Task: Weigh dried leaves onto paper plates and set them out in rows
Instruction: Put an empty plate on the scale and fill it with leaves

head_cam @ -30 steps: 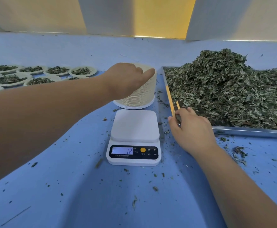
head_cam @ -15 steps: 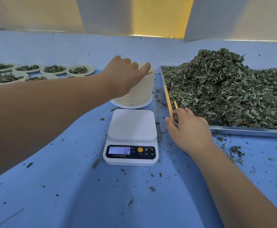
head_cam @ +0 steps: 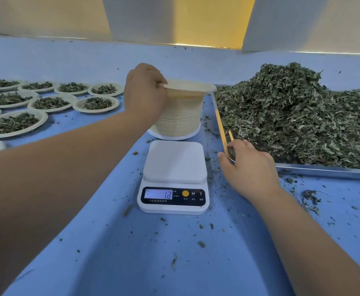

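Now, left hand [head_cam: 146,90] pinching the top paper plate [head_cam: 191,87] off the stack [head_cam: 178,116] behind the scale [head_cam: 173,176]. Peel only one, land it centred on the platform. Right hand [head_cam: 249,167] gripping the chopsticks [head_cam: 223,129] at the near-left corner of the tray [head_cam: 324,170] of dried leaves [head_cam: 298,116].

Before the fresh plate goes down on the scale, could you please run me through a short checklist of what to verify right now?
1. Left hand grips the top plate at its rim, lifted off the stack: ok.
2. Only one plate lifted: cannot tell.
3. Scale platform bare: ok.
4. Display at zero: not ok, it shows minus 12.
5. Right hand rests at the tray corner, beside the chopsticks: ok.
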`<state>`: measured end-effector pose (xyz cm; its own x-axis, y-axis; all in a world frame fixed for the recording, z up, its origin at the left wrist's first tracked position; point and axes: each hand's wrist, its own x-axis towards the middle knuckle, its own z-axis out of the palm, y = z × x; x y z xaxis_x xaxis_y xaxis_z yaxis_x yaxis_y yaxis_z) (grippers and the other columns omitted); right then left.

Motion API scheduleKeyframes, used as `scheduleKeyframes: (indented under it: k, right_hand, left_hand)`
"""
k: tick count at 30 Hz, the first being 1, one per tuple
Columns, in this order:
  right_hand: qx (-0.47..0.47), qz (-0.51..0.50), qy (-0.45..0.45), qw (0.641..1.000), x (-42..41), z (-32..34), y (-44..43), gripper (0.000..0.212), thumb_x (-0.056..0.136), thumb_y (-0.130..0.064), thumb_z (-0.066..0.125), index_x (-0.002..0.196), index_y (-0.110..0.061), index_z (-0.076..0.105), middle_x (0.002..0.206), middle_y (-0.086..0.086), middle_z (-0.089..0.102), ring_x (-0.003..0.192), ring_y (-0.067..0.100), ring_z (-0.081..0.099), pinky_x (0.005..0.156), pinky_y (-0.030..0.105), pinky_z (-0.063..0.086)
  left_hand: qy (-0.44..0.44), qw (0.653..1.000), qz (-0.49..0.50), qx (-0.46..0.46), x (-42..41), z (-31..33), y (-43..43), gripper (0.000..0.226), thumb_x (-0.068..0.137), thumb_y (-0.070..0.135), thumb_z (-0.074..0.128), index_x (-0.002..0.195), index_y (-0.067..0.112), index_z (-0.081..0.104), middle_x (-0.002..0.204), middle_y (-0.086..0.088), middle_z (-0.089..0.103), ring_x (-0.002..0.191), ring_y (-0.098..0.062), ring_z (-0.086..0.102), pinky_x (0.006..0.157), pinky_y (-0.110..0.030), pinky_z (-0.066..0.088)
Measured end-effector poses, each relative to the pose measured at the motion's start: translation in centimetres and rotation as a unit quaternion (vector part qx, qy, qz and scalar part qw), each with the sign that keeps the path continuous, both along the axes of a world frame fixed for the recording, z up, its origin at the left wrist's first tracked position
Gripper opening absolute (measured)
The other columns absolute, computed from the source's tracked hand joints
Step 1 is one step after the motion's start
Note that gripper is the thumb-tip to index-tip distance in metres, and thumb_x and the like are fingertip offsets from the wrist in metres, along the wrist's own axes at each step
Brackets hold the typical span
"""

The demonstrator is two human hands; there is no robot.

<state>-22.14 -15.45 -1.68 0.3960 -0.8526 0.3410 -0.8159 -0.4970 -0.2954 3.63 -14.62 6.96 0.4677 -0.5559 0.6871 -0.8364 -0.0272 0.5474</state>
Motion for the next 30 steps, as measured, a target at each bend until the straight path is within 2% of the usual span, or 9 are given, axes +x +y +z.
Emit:
scheduleKeyframes:
  k: [3, 5, 6, 9, 13, 15, 18, 23, 30]
  right_hand:
    - [0.004, 0.007, -0.033, 0.999, -0.2, -0.1, -0.1, 0.030, 0.097, -0.045, 0.051, 0.115, -0.021, 0.056, 0.100, -0.002, 0.068, 0.098, 0.027, 0.066, 0.093, 0.043, 0.043]
    - [0.040, 0.020, -0.139, 0.989, -0.2, 0.2, -0.1, 0.037, 0.094, -0.041, 0.057, 0.128, -0.026, 0.053, 0.097, -0.010, 0.067, 0.075, 0.012, 0.062, 0.084, 0.039, 0.051]
    - [0.059, 0.029, -0.204, 0.977, -0.2, 0.4, 0.0, 0.043, 0.093, -0.037, 0.060, 0.135, -0.029, 0.050, 0.106, -0.012, 0.068, 0.076, 0.010, 0.063, 0.083, 0.036, 0.054]
    - [0.082, 0.076, -0.359, 0.927, 0.1, 0.7, 0.5, 0.060, 0.089, -0.027, 0.066, 0.143, -0.035, 0.042, 0.140, -0.014, 0.059, 0.122, -0.002, 0.058, 0.105, 0.033, 0.049]
    - [0.142, 0.166, -0.489, 0.844, 0.9, 1.0, 1.5, 0.064, 0.090, -0.004, 0.070, 0.148, -0.020, 0.047, 0.143, -0.007, 0.059, 0.129, -0.001, 0.055, 0.110, 0.029, 0.046]
    - [0.168, 0.190, -0.510, 0.821, 1.4, 1.1, 2.1, 0.055, 0.090, 0.001, 0.071, 0.141, -0.011, 0.056, 0.137, -0.004, 0.064, 0.126, 0.003, 0.059, 0.106, 0.025, 0.048]
    - [0.204, 0.204, -0.527, 0.799, 2.1, 0.8, 2.4, 0.046, 0.087, 0.000, 0.075, 0.129, -0.013, 0.065, 0.125, -0.006, 0.071, 0.119, 0.005, 0.065, 0.097, 0.020, 0.052]
    - [0.243, 0.209, -0.538, 0.779, 2.4, 0.2, 2.0, 0.053, 0.073, 0.001, 0.063, 0.123, -0.017, 0.067, 0.124, -0.004, 0.072, 0.121, 0.009, 0.064, 0.091, 0.019, 0.054]
    - [0.280, 0.216, -0.553, 0.754, 2.7, -0.3, 2.0, 0.051, 0.067, -0.002, 0.063, 0.115, -0.016, 0.068, 0.115, -0.009, 0.075, 0.119, 0.007, 0.065, 0.091, 0.022, 0.055]
  left_hand:
    - [0.135, 0.985, -0.033, -0.107, -0.9, -1.3, 1.0, 0.038, 0.083, -0.012, 0.049, 0.085, 0.011, 0.077, 0.117, 0.000, 0.063, 0.114, -0.011, 0.058, 0.089, -0.016, 0.041]
    - [0.202, 0.961, -0.078, -0.171, -1.6, -1.8, 2.3, 0.036, 0.080, -0.016, 0.051, 0.083, 0.009, 0.076, 0.112, -0.003, 0.066, 0.112, -0.015, 0.063, 0.092, -0.021, 0.049]
    - [0.219, 0.952, -0.102, -0.189, -1.9, -2.2, 3.0, 0.034, 0.079, -0.018, 0.053, 0.084, 0.007, 0.076, 0.110, -0.007, 0.067, 0.110, -0.018, 0.064, 0.092, -0.023, 0.051]
    - [0.220, 0.947, -0.145, -0.183, -2.3, -3.6, 5.3, 0.035, 0.078, -0.020, 0.058, 0.087, 0.009, 0.076, 0.109, -0.013, 0.068, 0.104, -0.013, 0.065, 0.091, -0.027, 0.053]
    - [0.177, 0.963, -0.152, -0.134, -2.3, -6.1, 8.0, 0.031, 0.081, -0.019, 0.072, 0.095, 0.009, 0.075, 0.113, -0.014, 0.068, 0.099, -0.004, 0.064, 0.090, -0.025, 0.054]
    - [0.180, 0.966, -0.143, -0.119, -1.8, -7.2, 8.6, 0.033, 0.080, -0.020, 0.073, 0.098, 0.008, 0.075, 0.115, -0.018, 0.068, 0.101, -0.009, 0.065, 0.089, -0.022, 0.053]
    - [0.221, 0.960, -0.144, -0.095, -0.9, -8.2, 9.2, 0.032, 0.083, -0.017, 0.073, 0.102, 0.008, 0.076, 0.114, -0.015, 0.072, 0.102, -0.014, 0.069, 0.092, -0.019, 0.054]
    - [0.372, 0.904, -0.209, -0.044, 0.8, -8.5, 9.1, 0.038, 0.088, -0.013, 0.073, 0.117, 0.012, 0.072, 0.113, 0.002, 0.077, 0.109, -0.008, 0.073, 0.099, -0.027, 0.056]
    - [0.450, 0.859, -0.243, 0.005, 1.9, -10.0, 9.5, 0.058, 0.084, -0.029, 0.062, 0.126, 0.011, 0.065, 0.121, -0.001, 0.074, 0.115, -0.010, 0.071, 0.097, -0.027, 0.057]
